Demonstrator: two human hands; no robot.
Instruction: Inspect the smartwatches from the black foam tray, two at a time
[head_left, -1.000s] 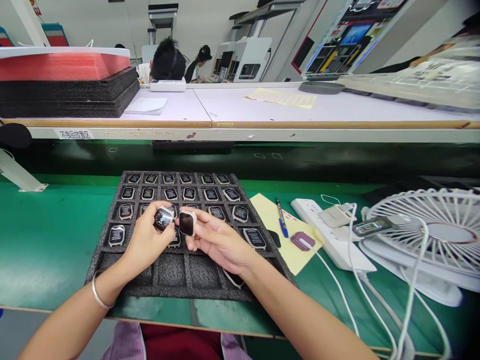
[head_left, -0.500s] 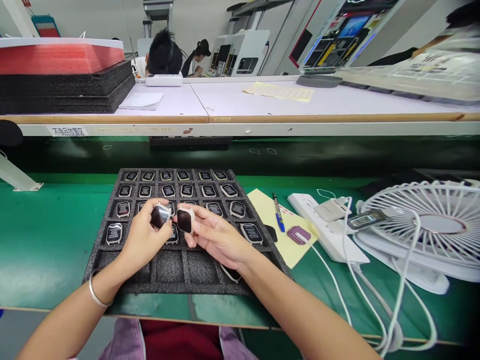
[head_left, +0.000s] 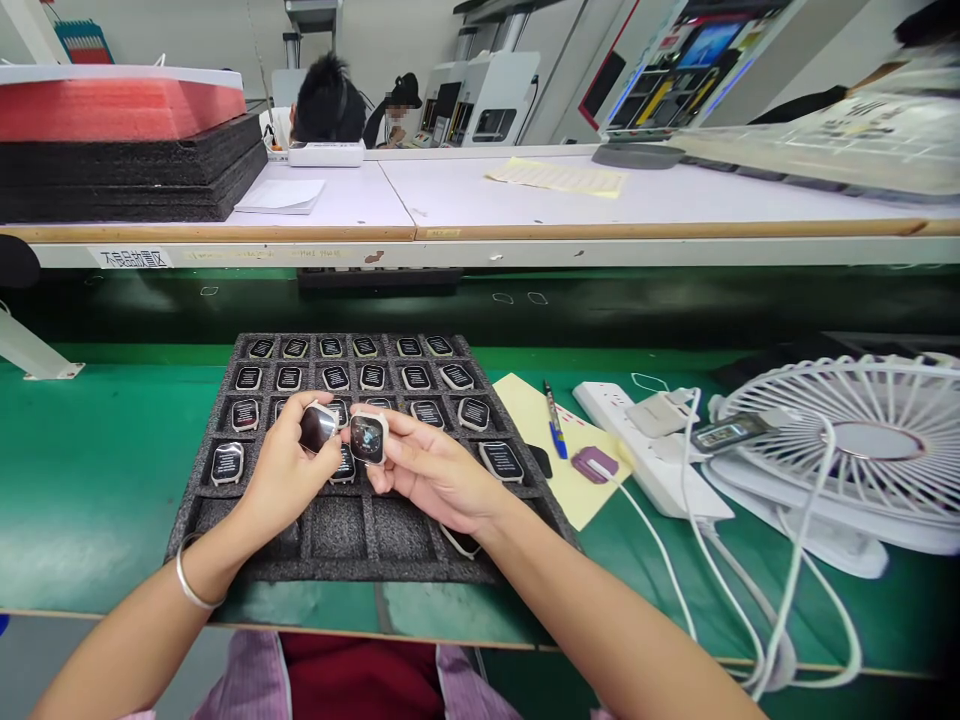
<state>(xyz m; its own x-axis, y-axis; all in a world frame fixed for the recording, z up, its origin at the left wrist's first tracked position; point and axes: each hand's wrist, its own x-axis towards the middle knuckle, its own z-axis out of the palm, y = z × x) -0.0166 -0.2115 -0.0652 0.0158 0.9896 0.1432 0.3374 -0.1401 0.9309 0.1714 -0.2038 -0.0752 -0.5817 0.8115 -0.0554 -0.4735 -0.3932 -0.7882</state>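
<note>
A black foam tray (head_left: 217,505) lies on the green bench, its far rows filled with several small watch bodies. My left hand (head_left: 289,475) is closed on one watch body (head_left: 317,427) with a dark screen, held just above the tray's middle. Beside it, almost touching, my right hand (head_left: 431,475) pinches a second watch body (head_left: 367,438) whose screen shows a lit dial. A silver bangle (head_left: 189,585) sits on my left wrist. The tray's nearest row of pockets looks bare, apart from one watch (head_left: 459,542) partly hidden under my right forearm.
Right of the tray lie a yellow sheet (head_left: 536,430), a blue pen (head_left: 554,420), a purple charger puck (head_left: 594,464), a white power strip (head_left: 652,455) with cables, and a white fan (head_left: 862,455) lying flat. Stacked foam trays (head_left: 127,165) and a seated person (head_left: 326,95) are on the far shelf.
The left watch's screen went dark and the right watch's screen lit up. Both hands stay over the tray's middle; the view drifted slightly.
</note>
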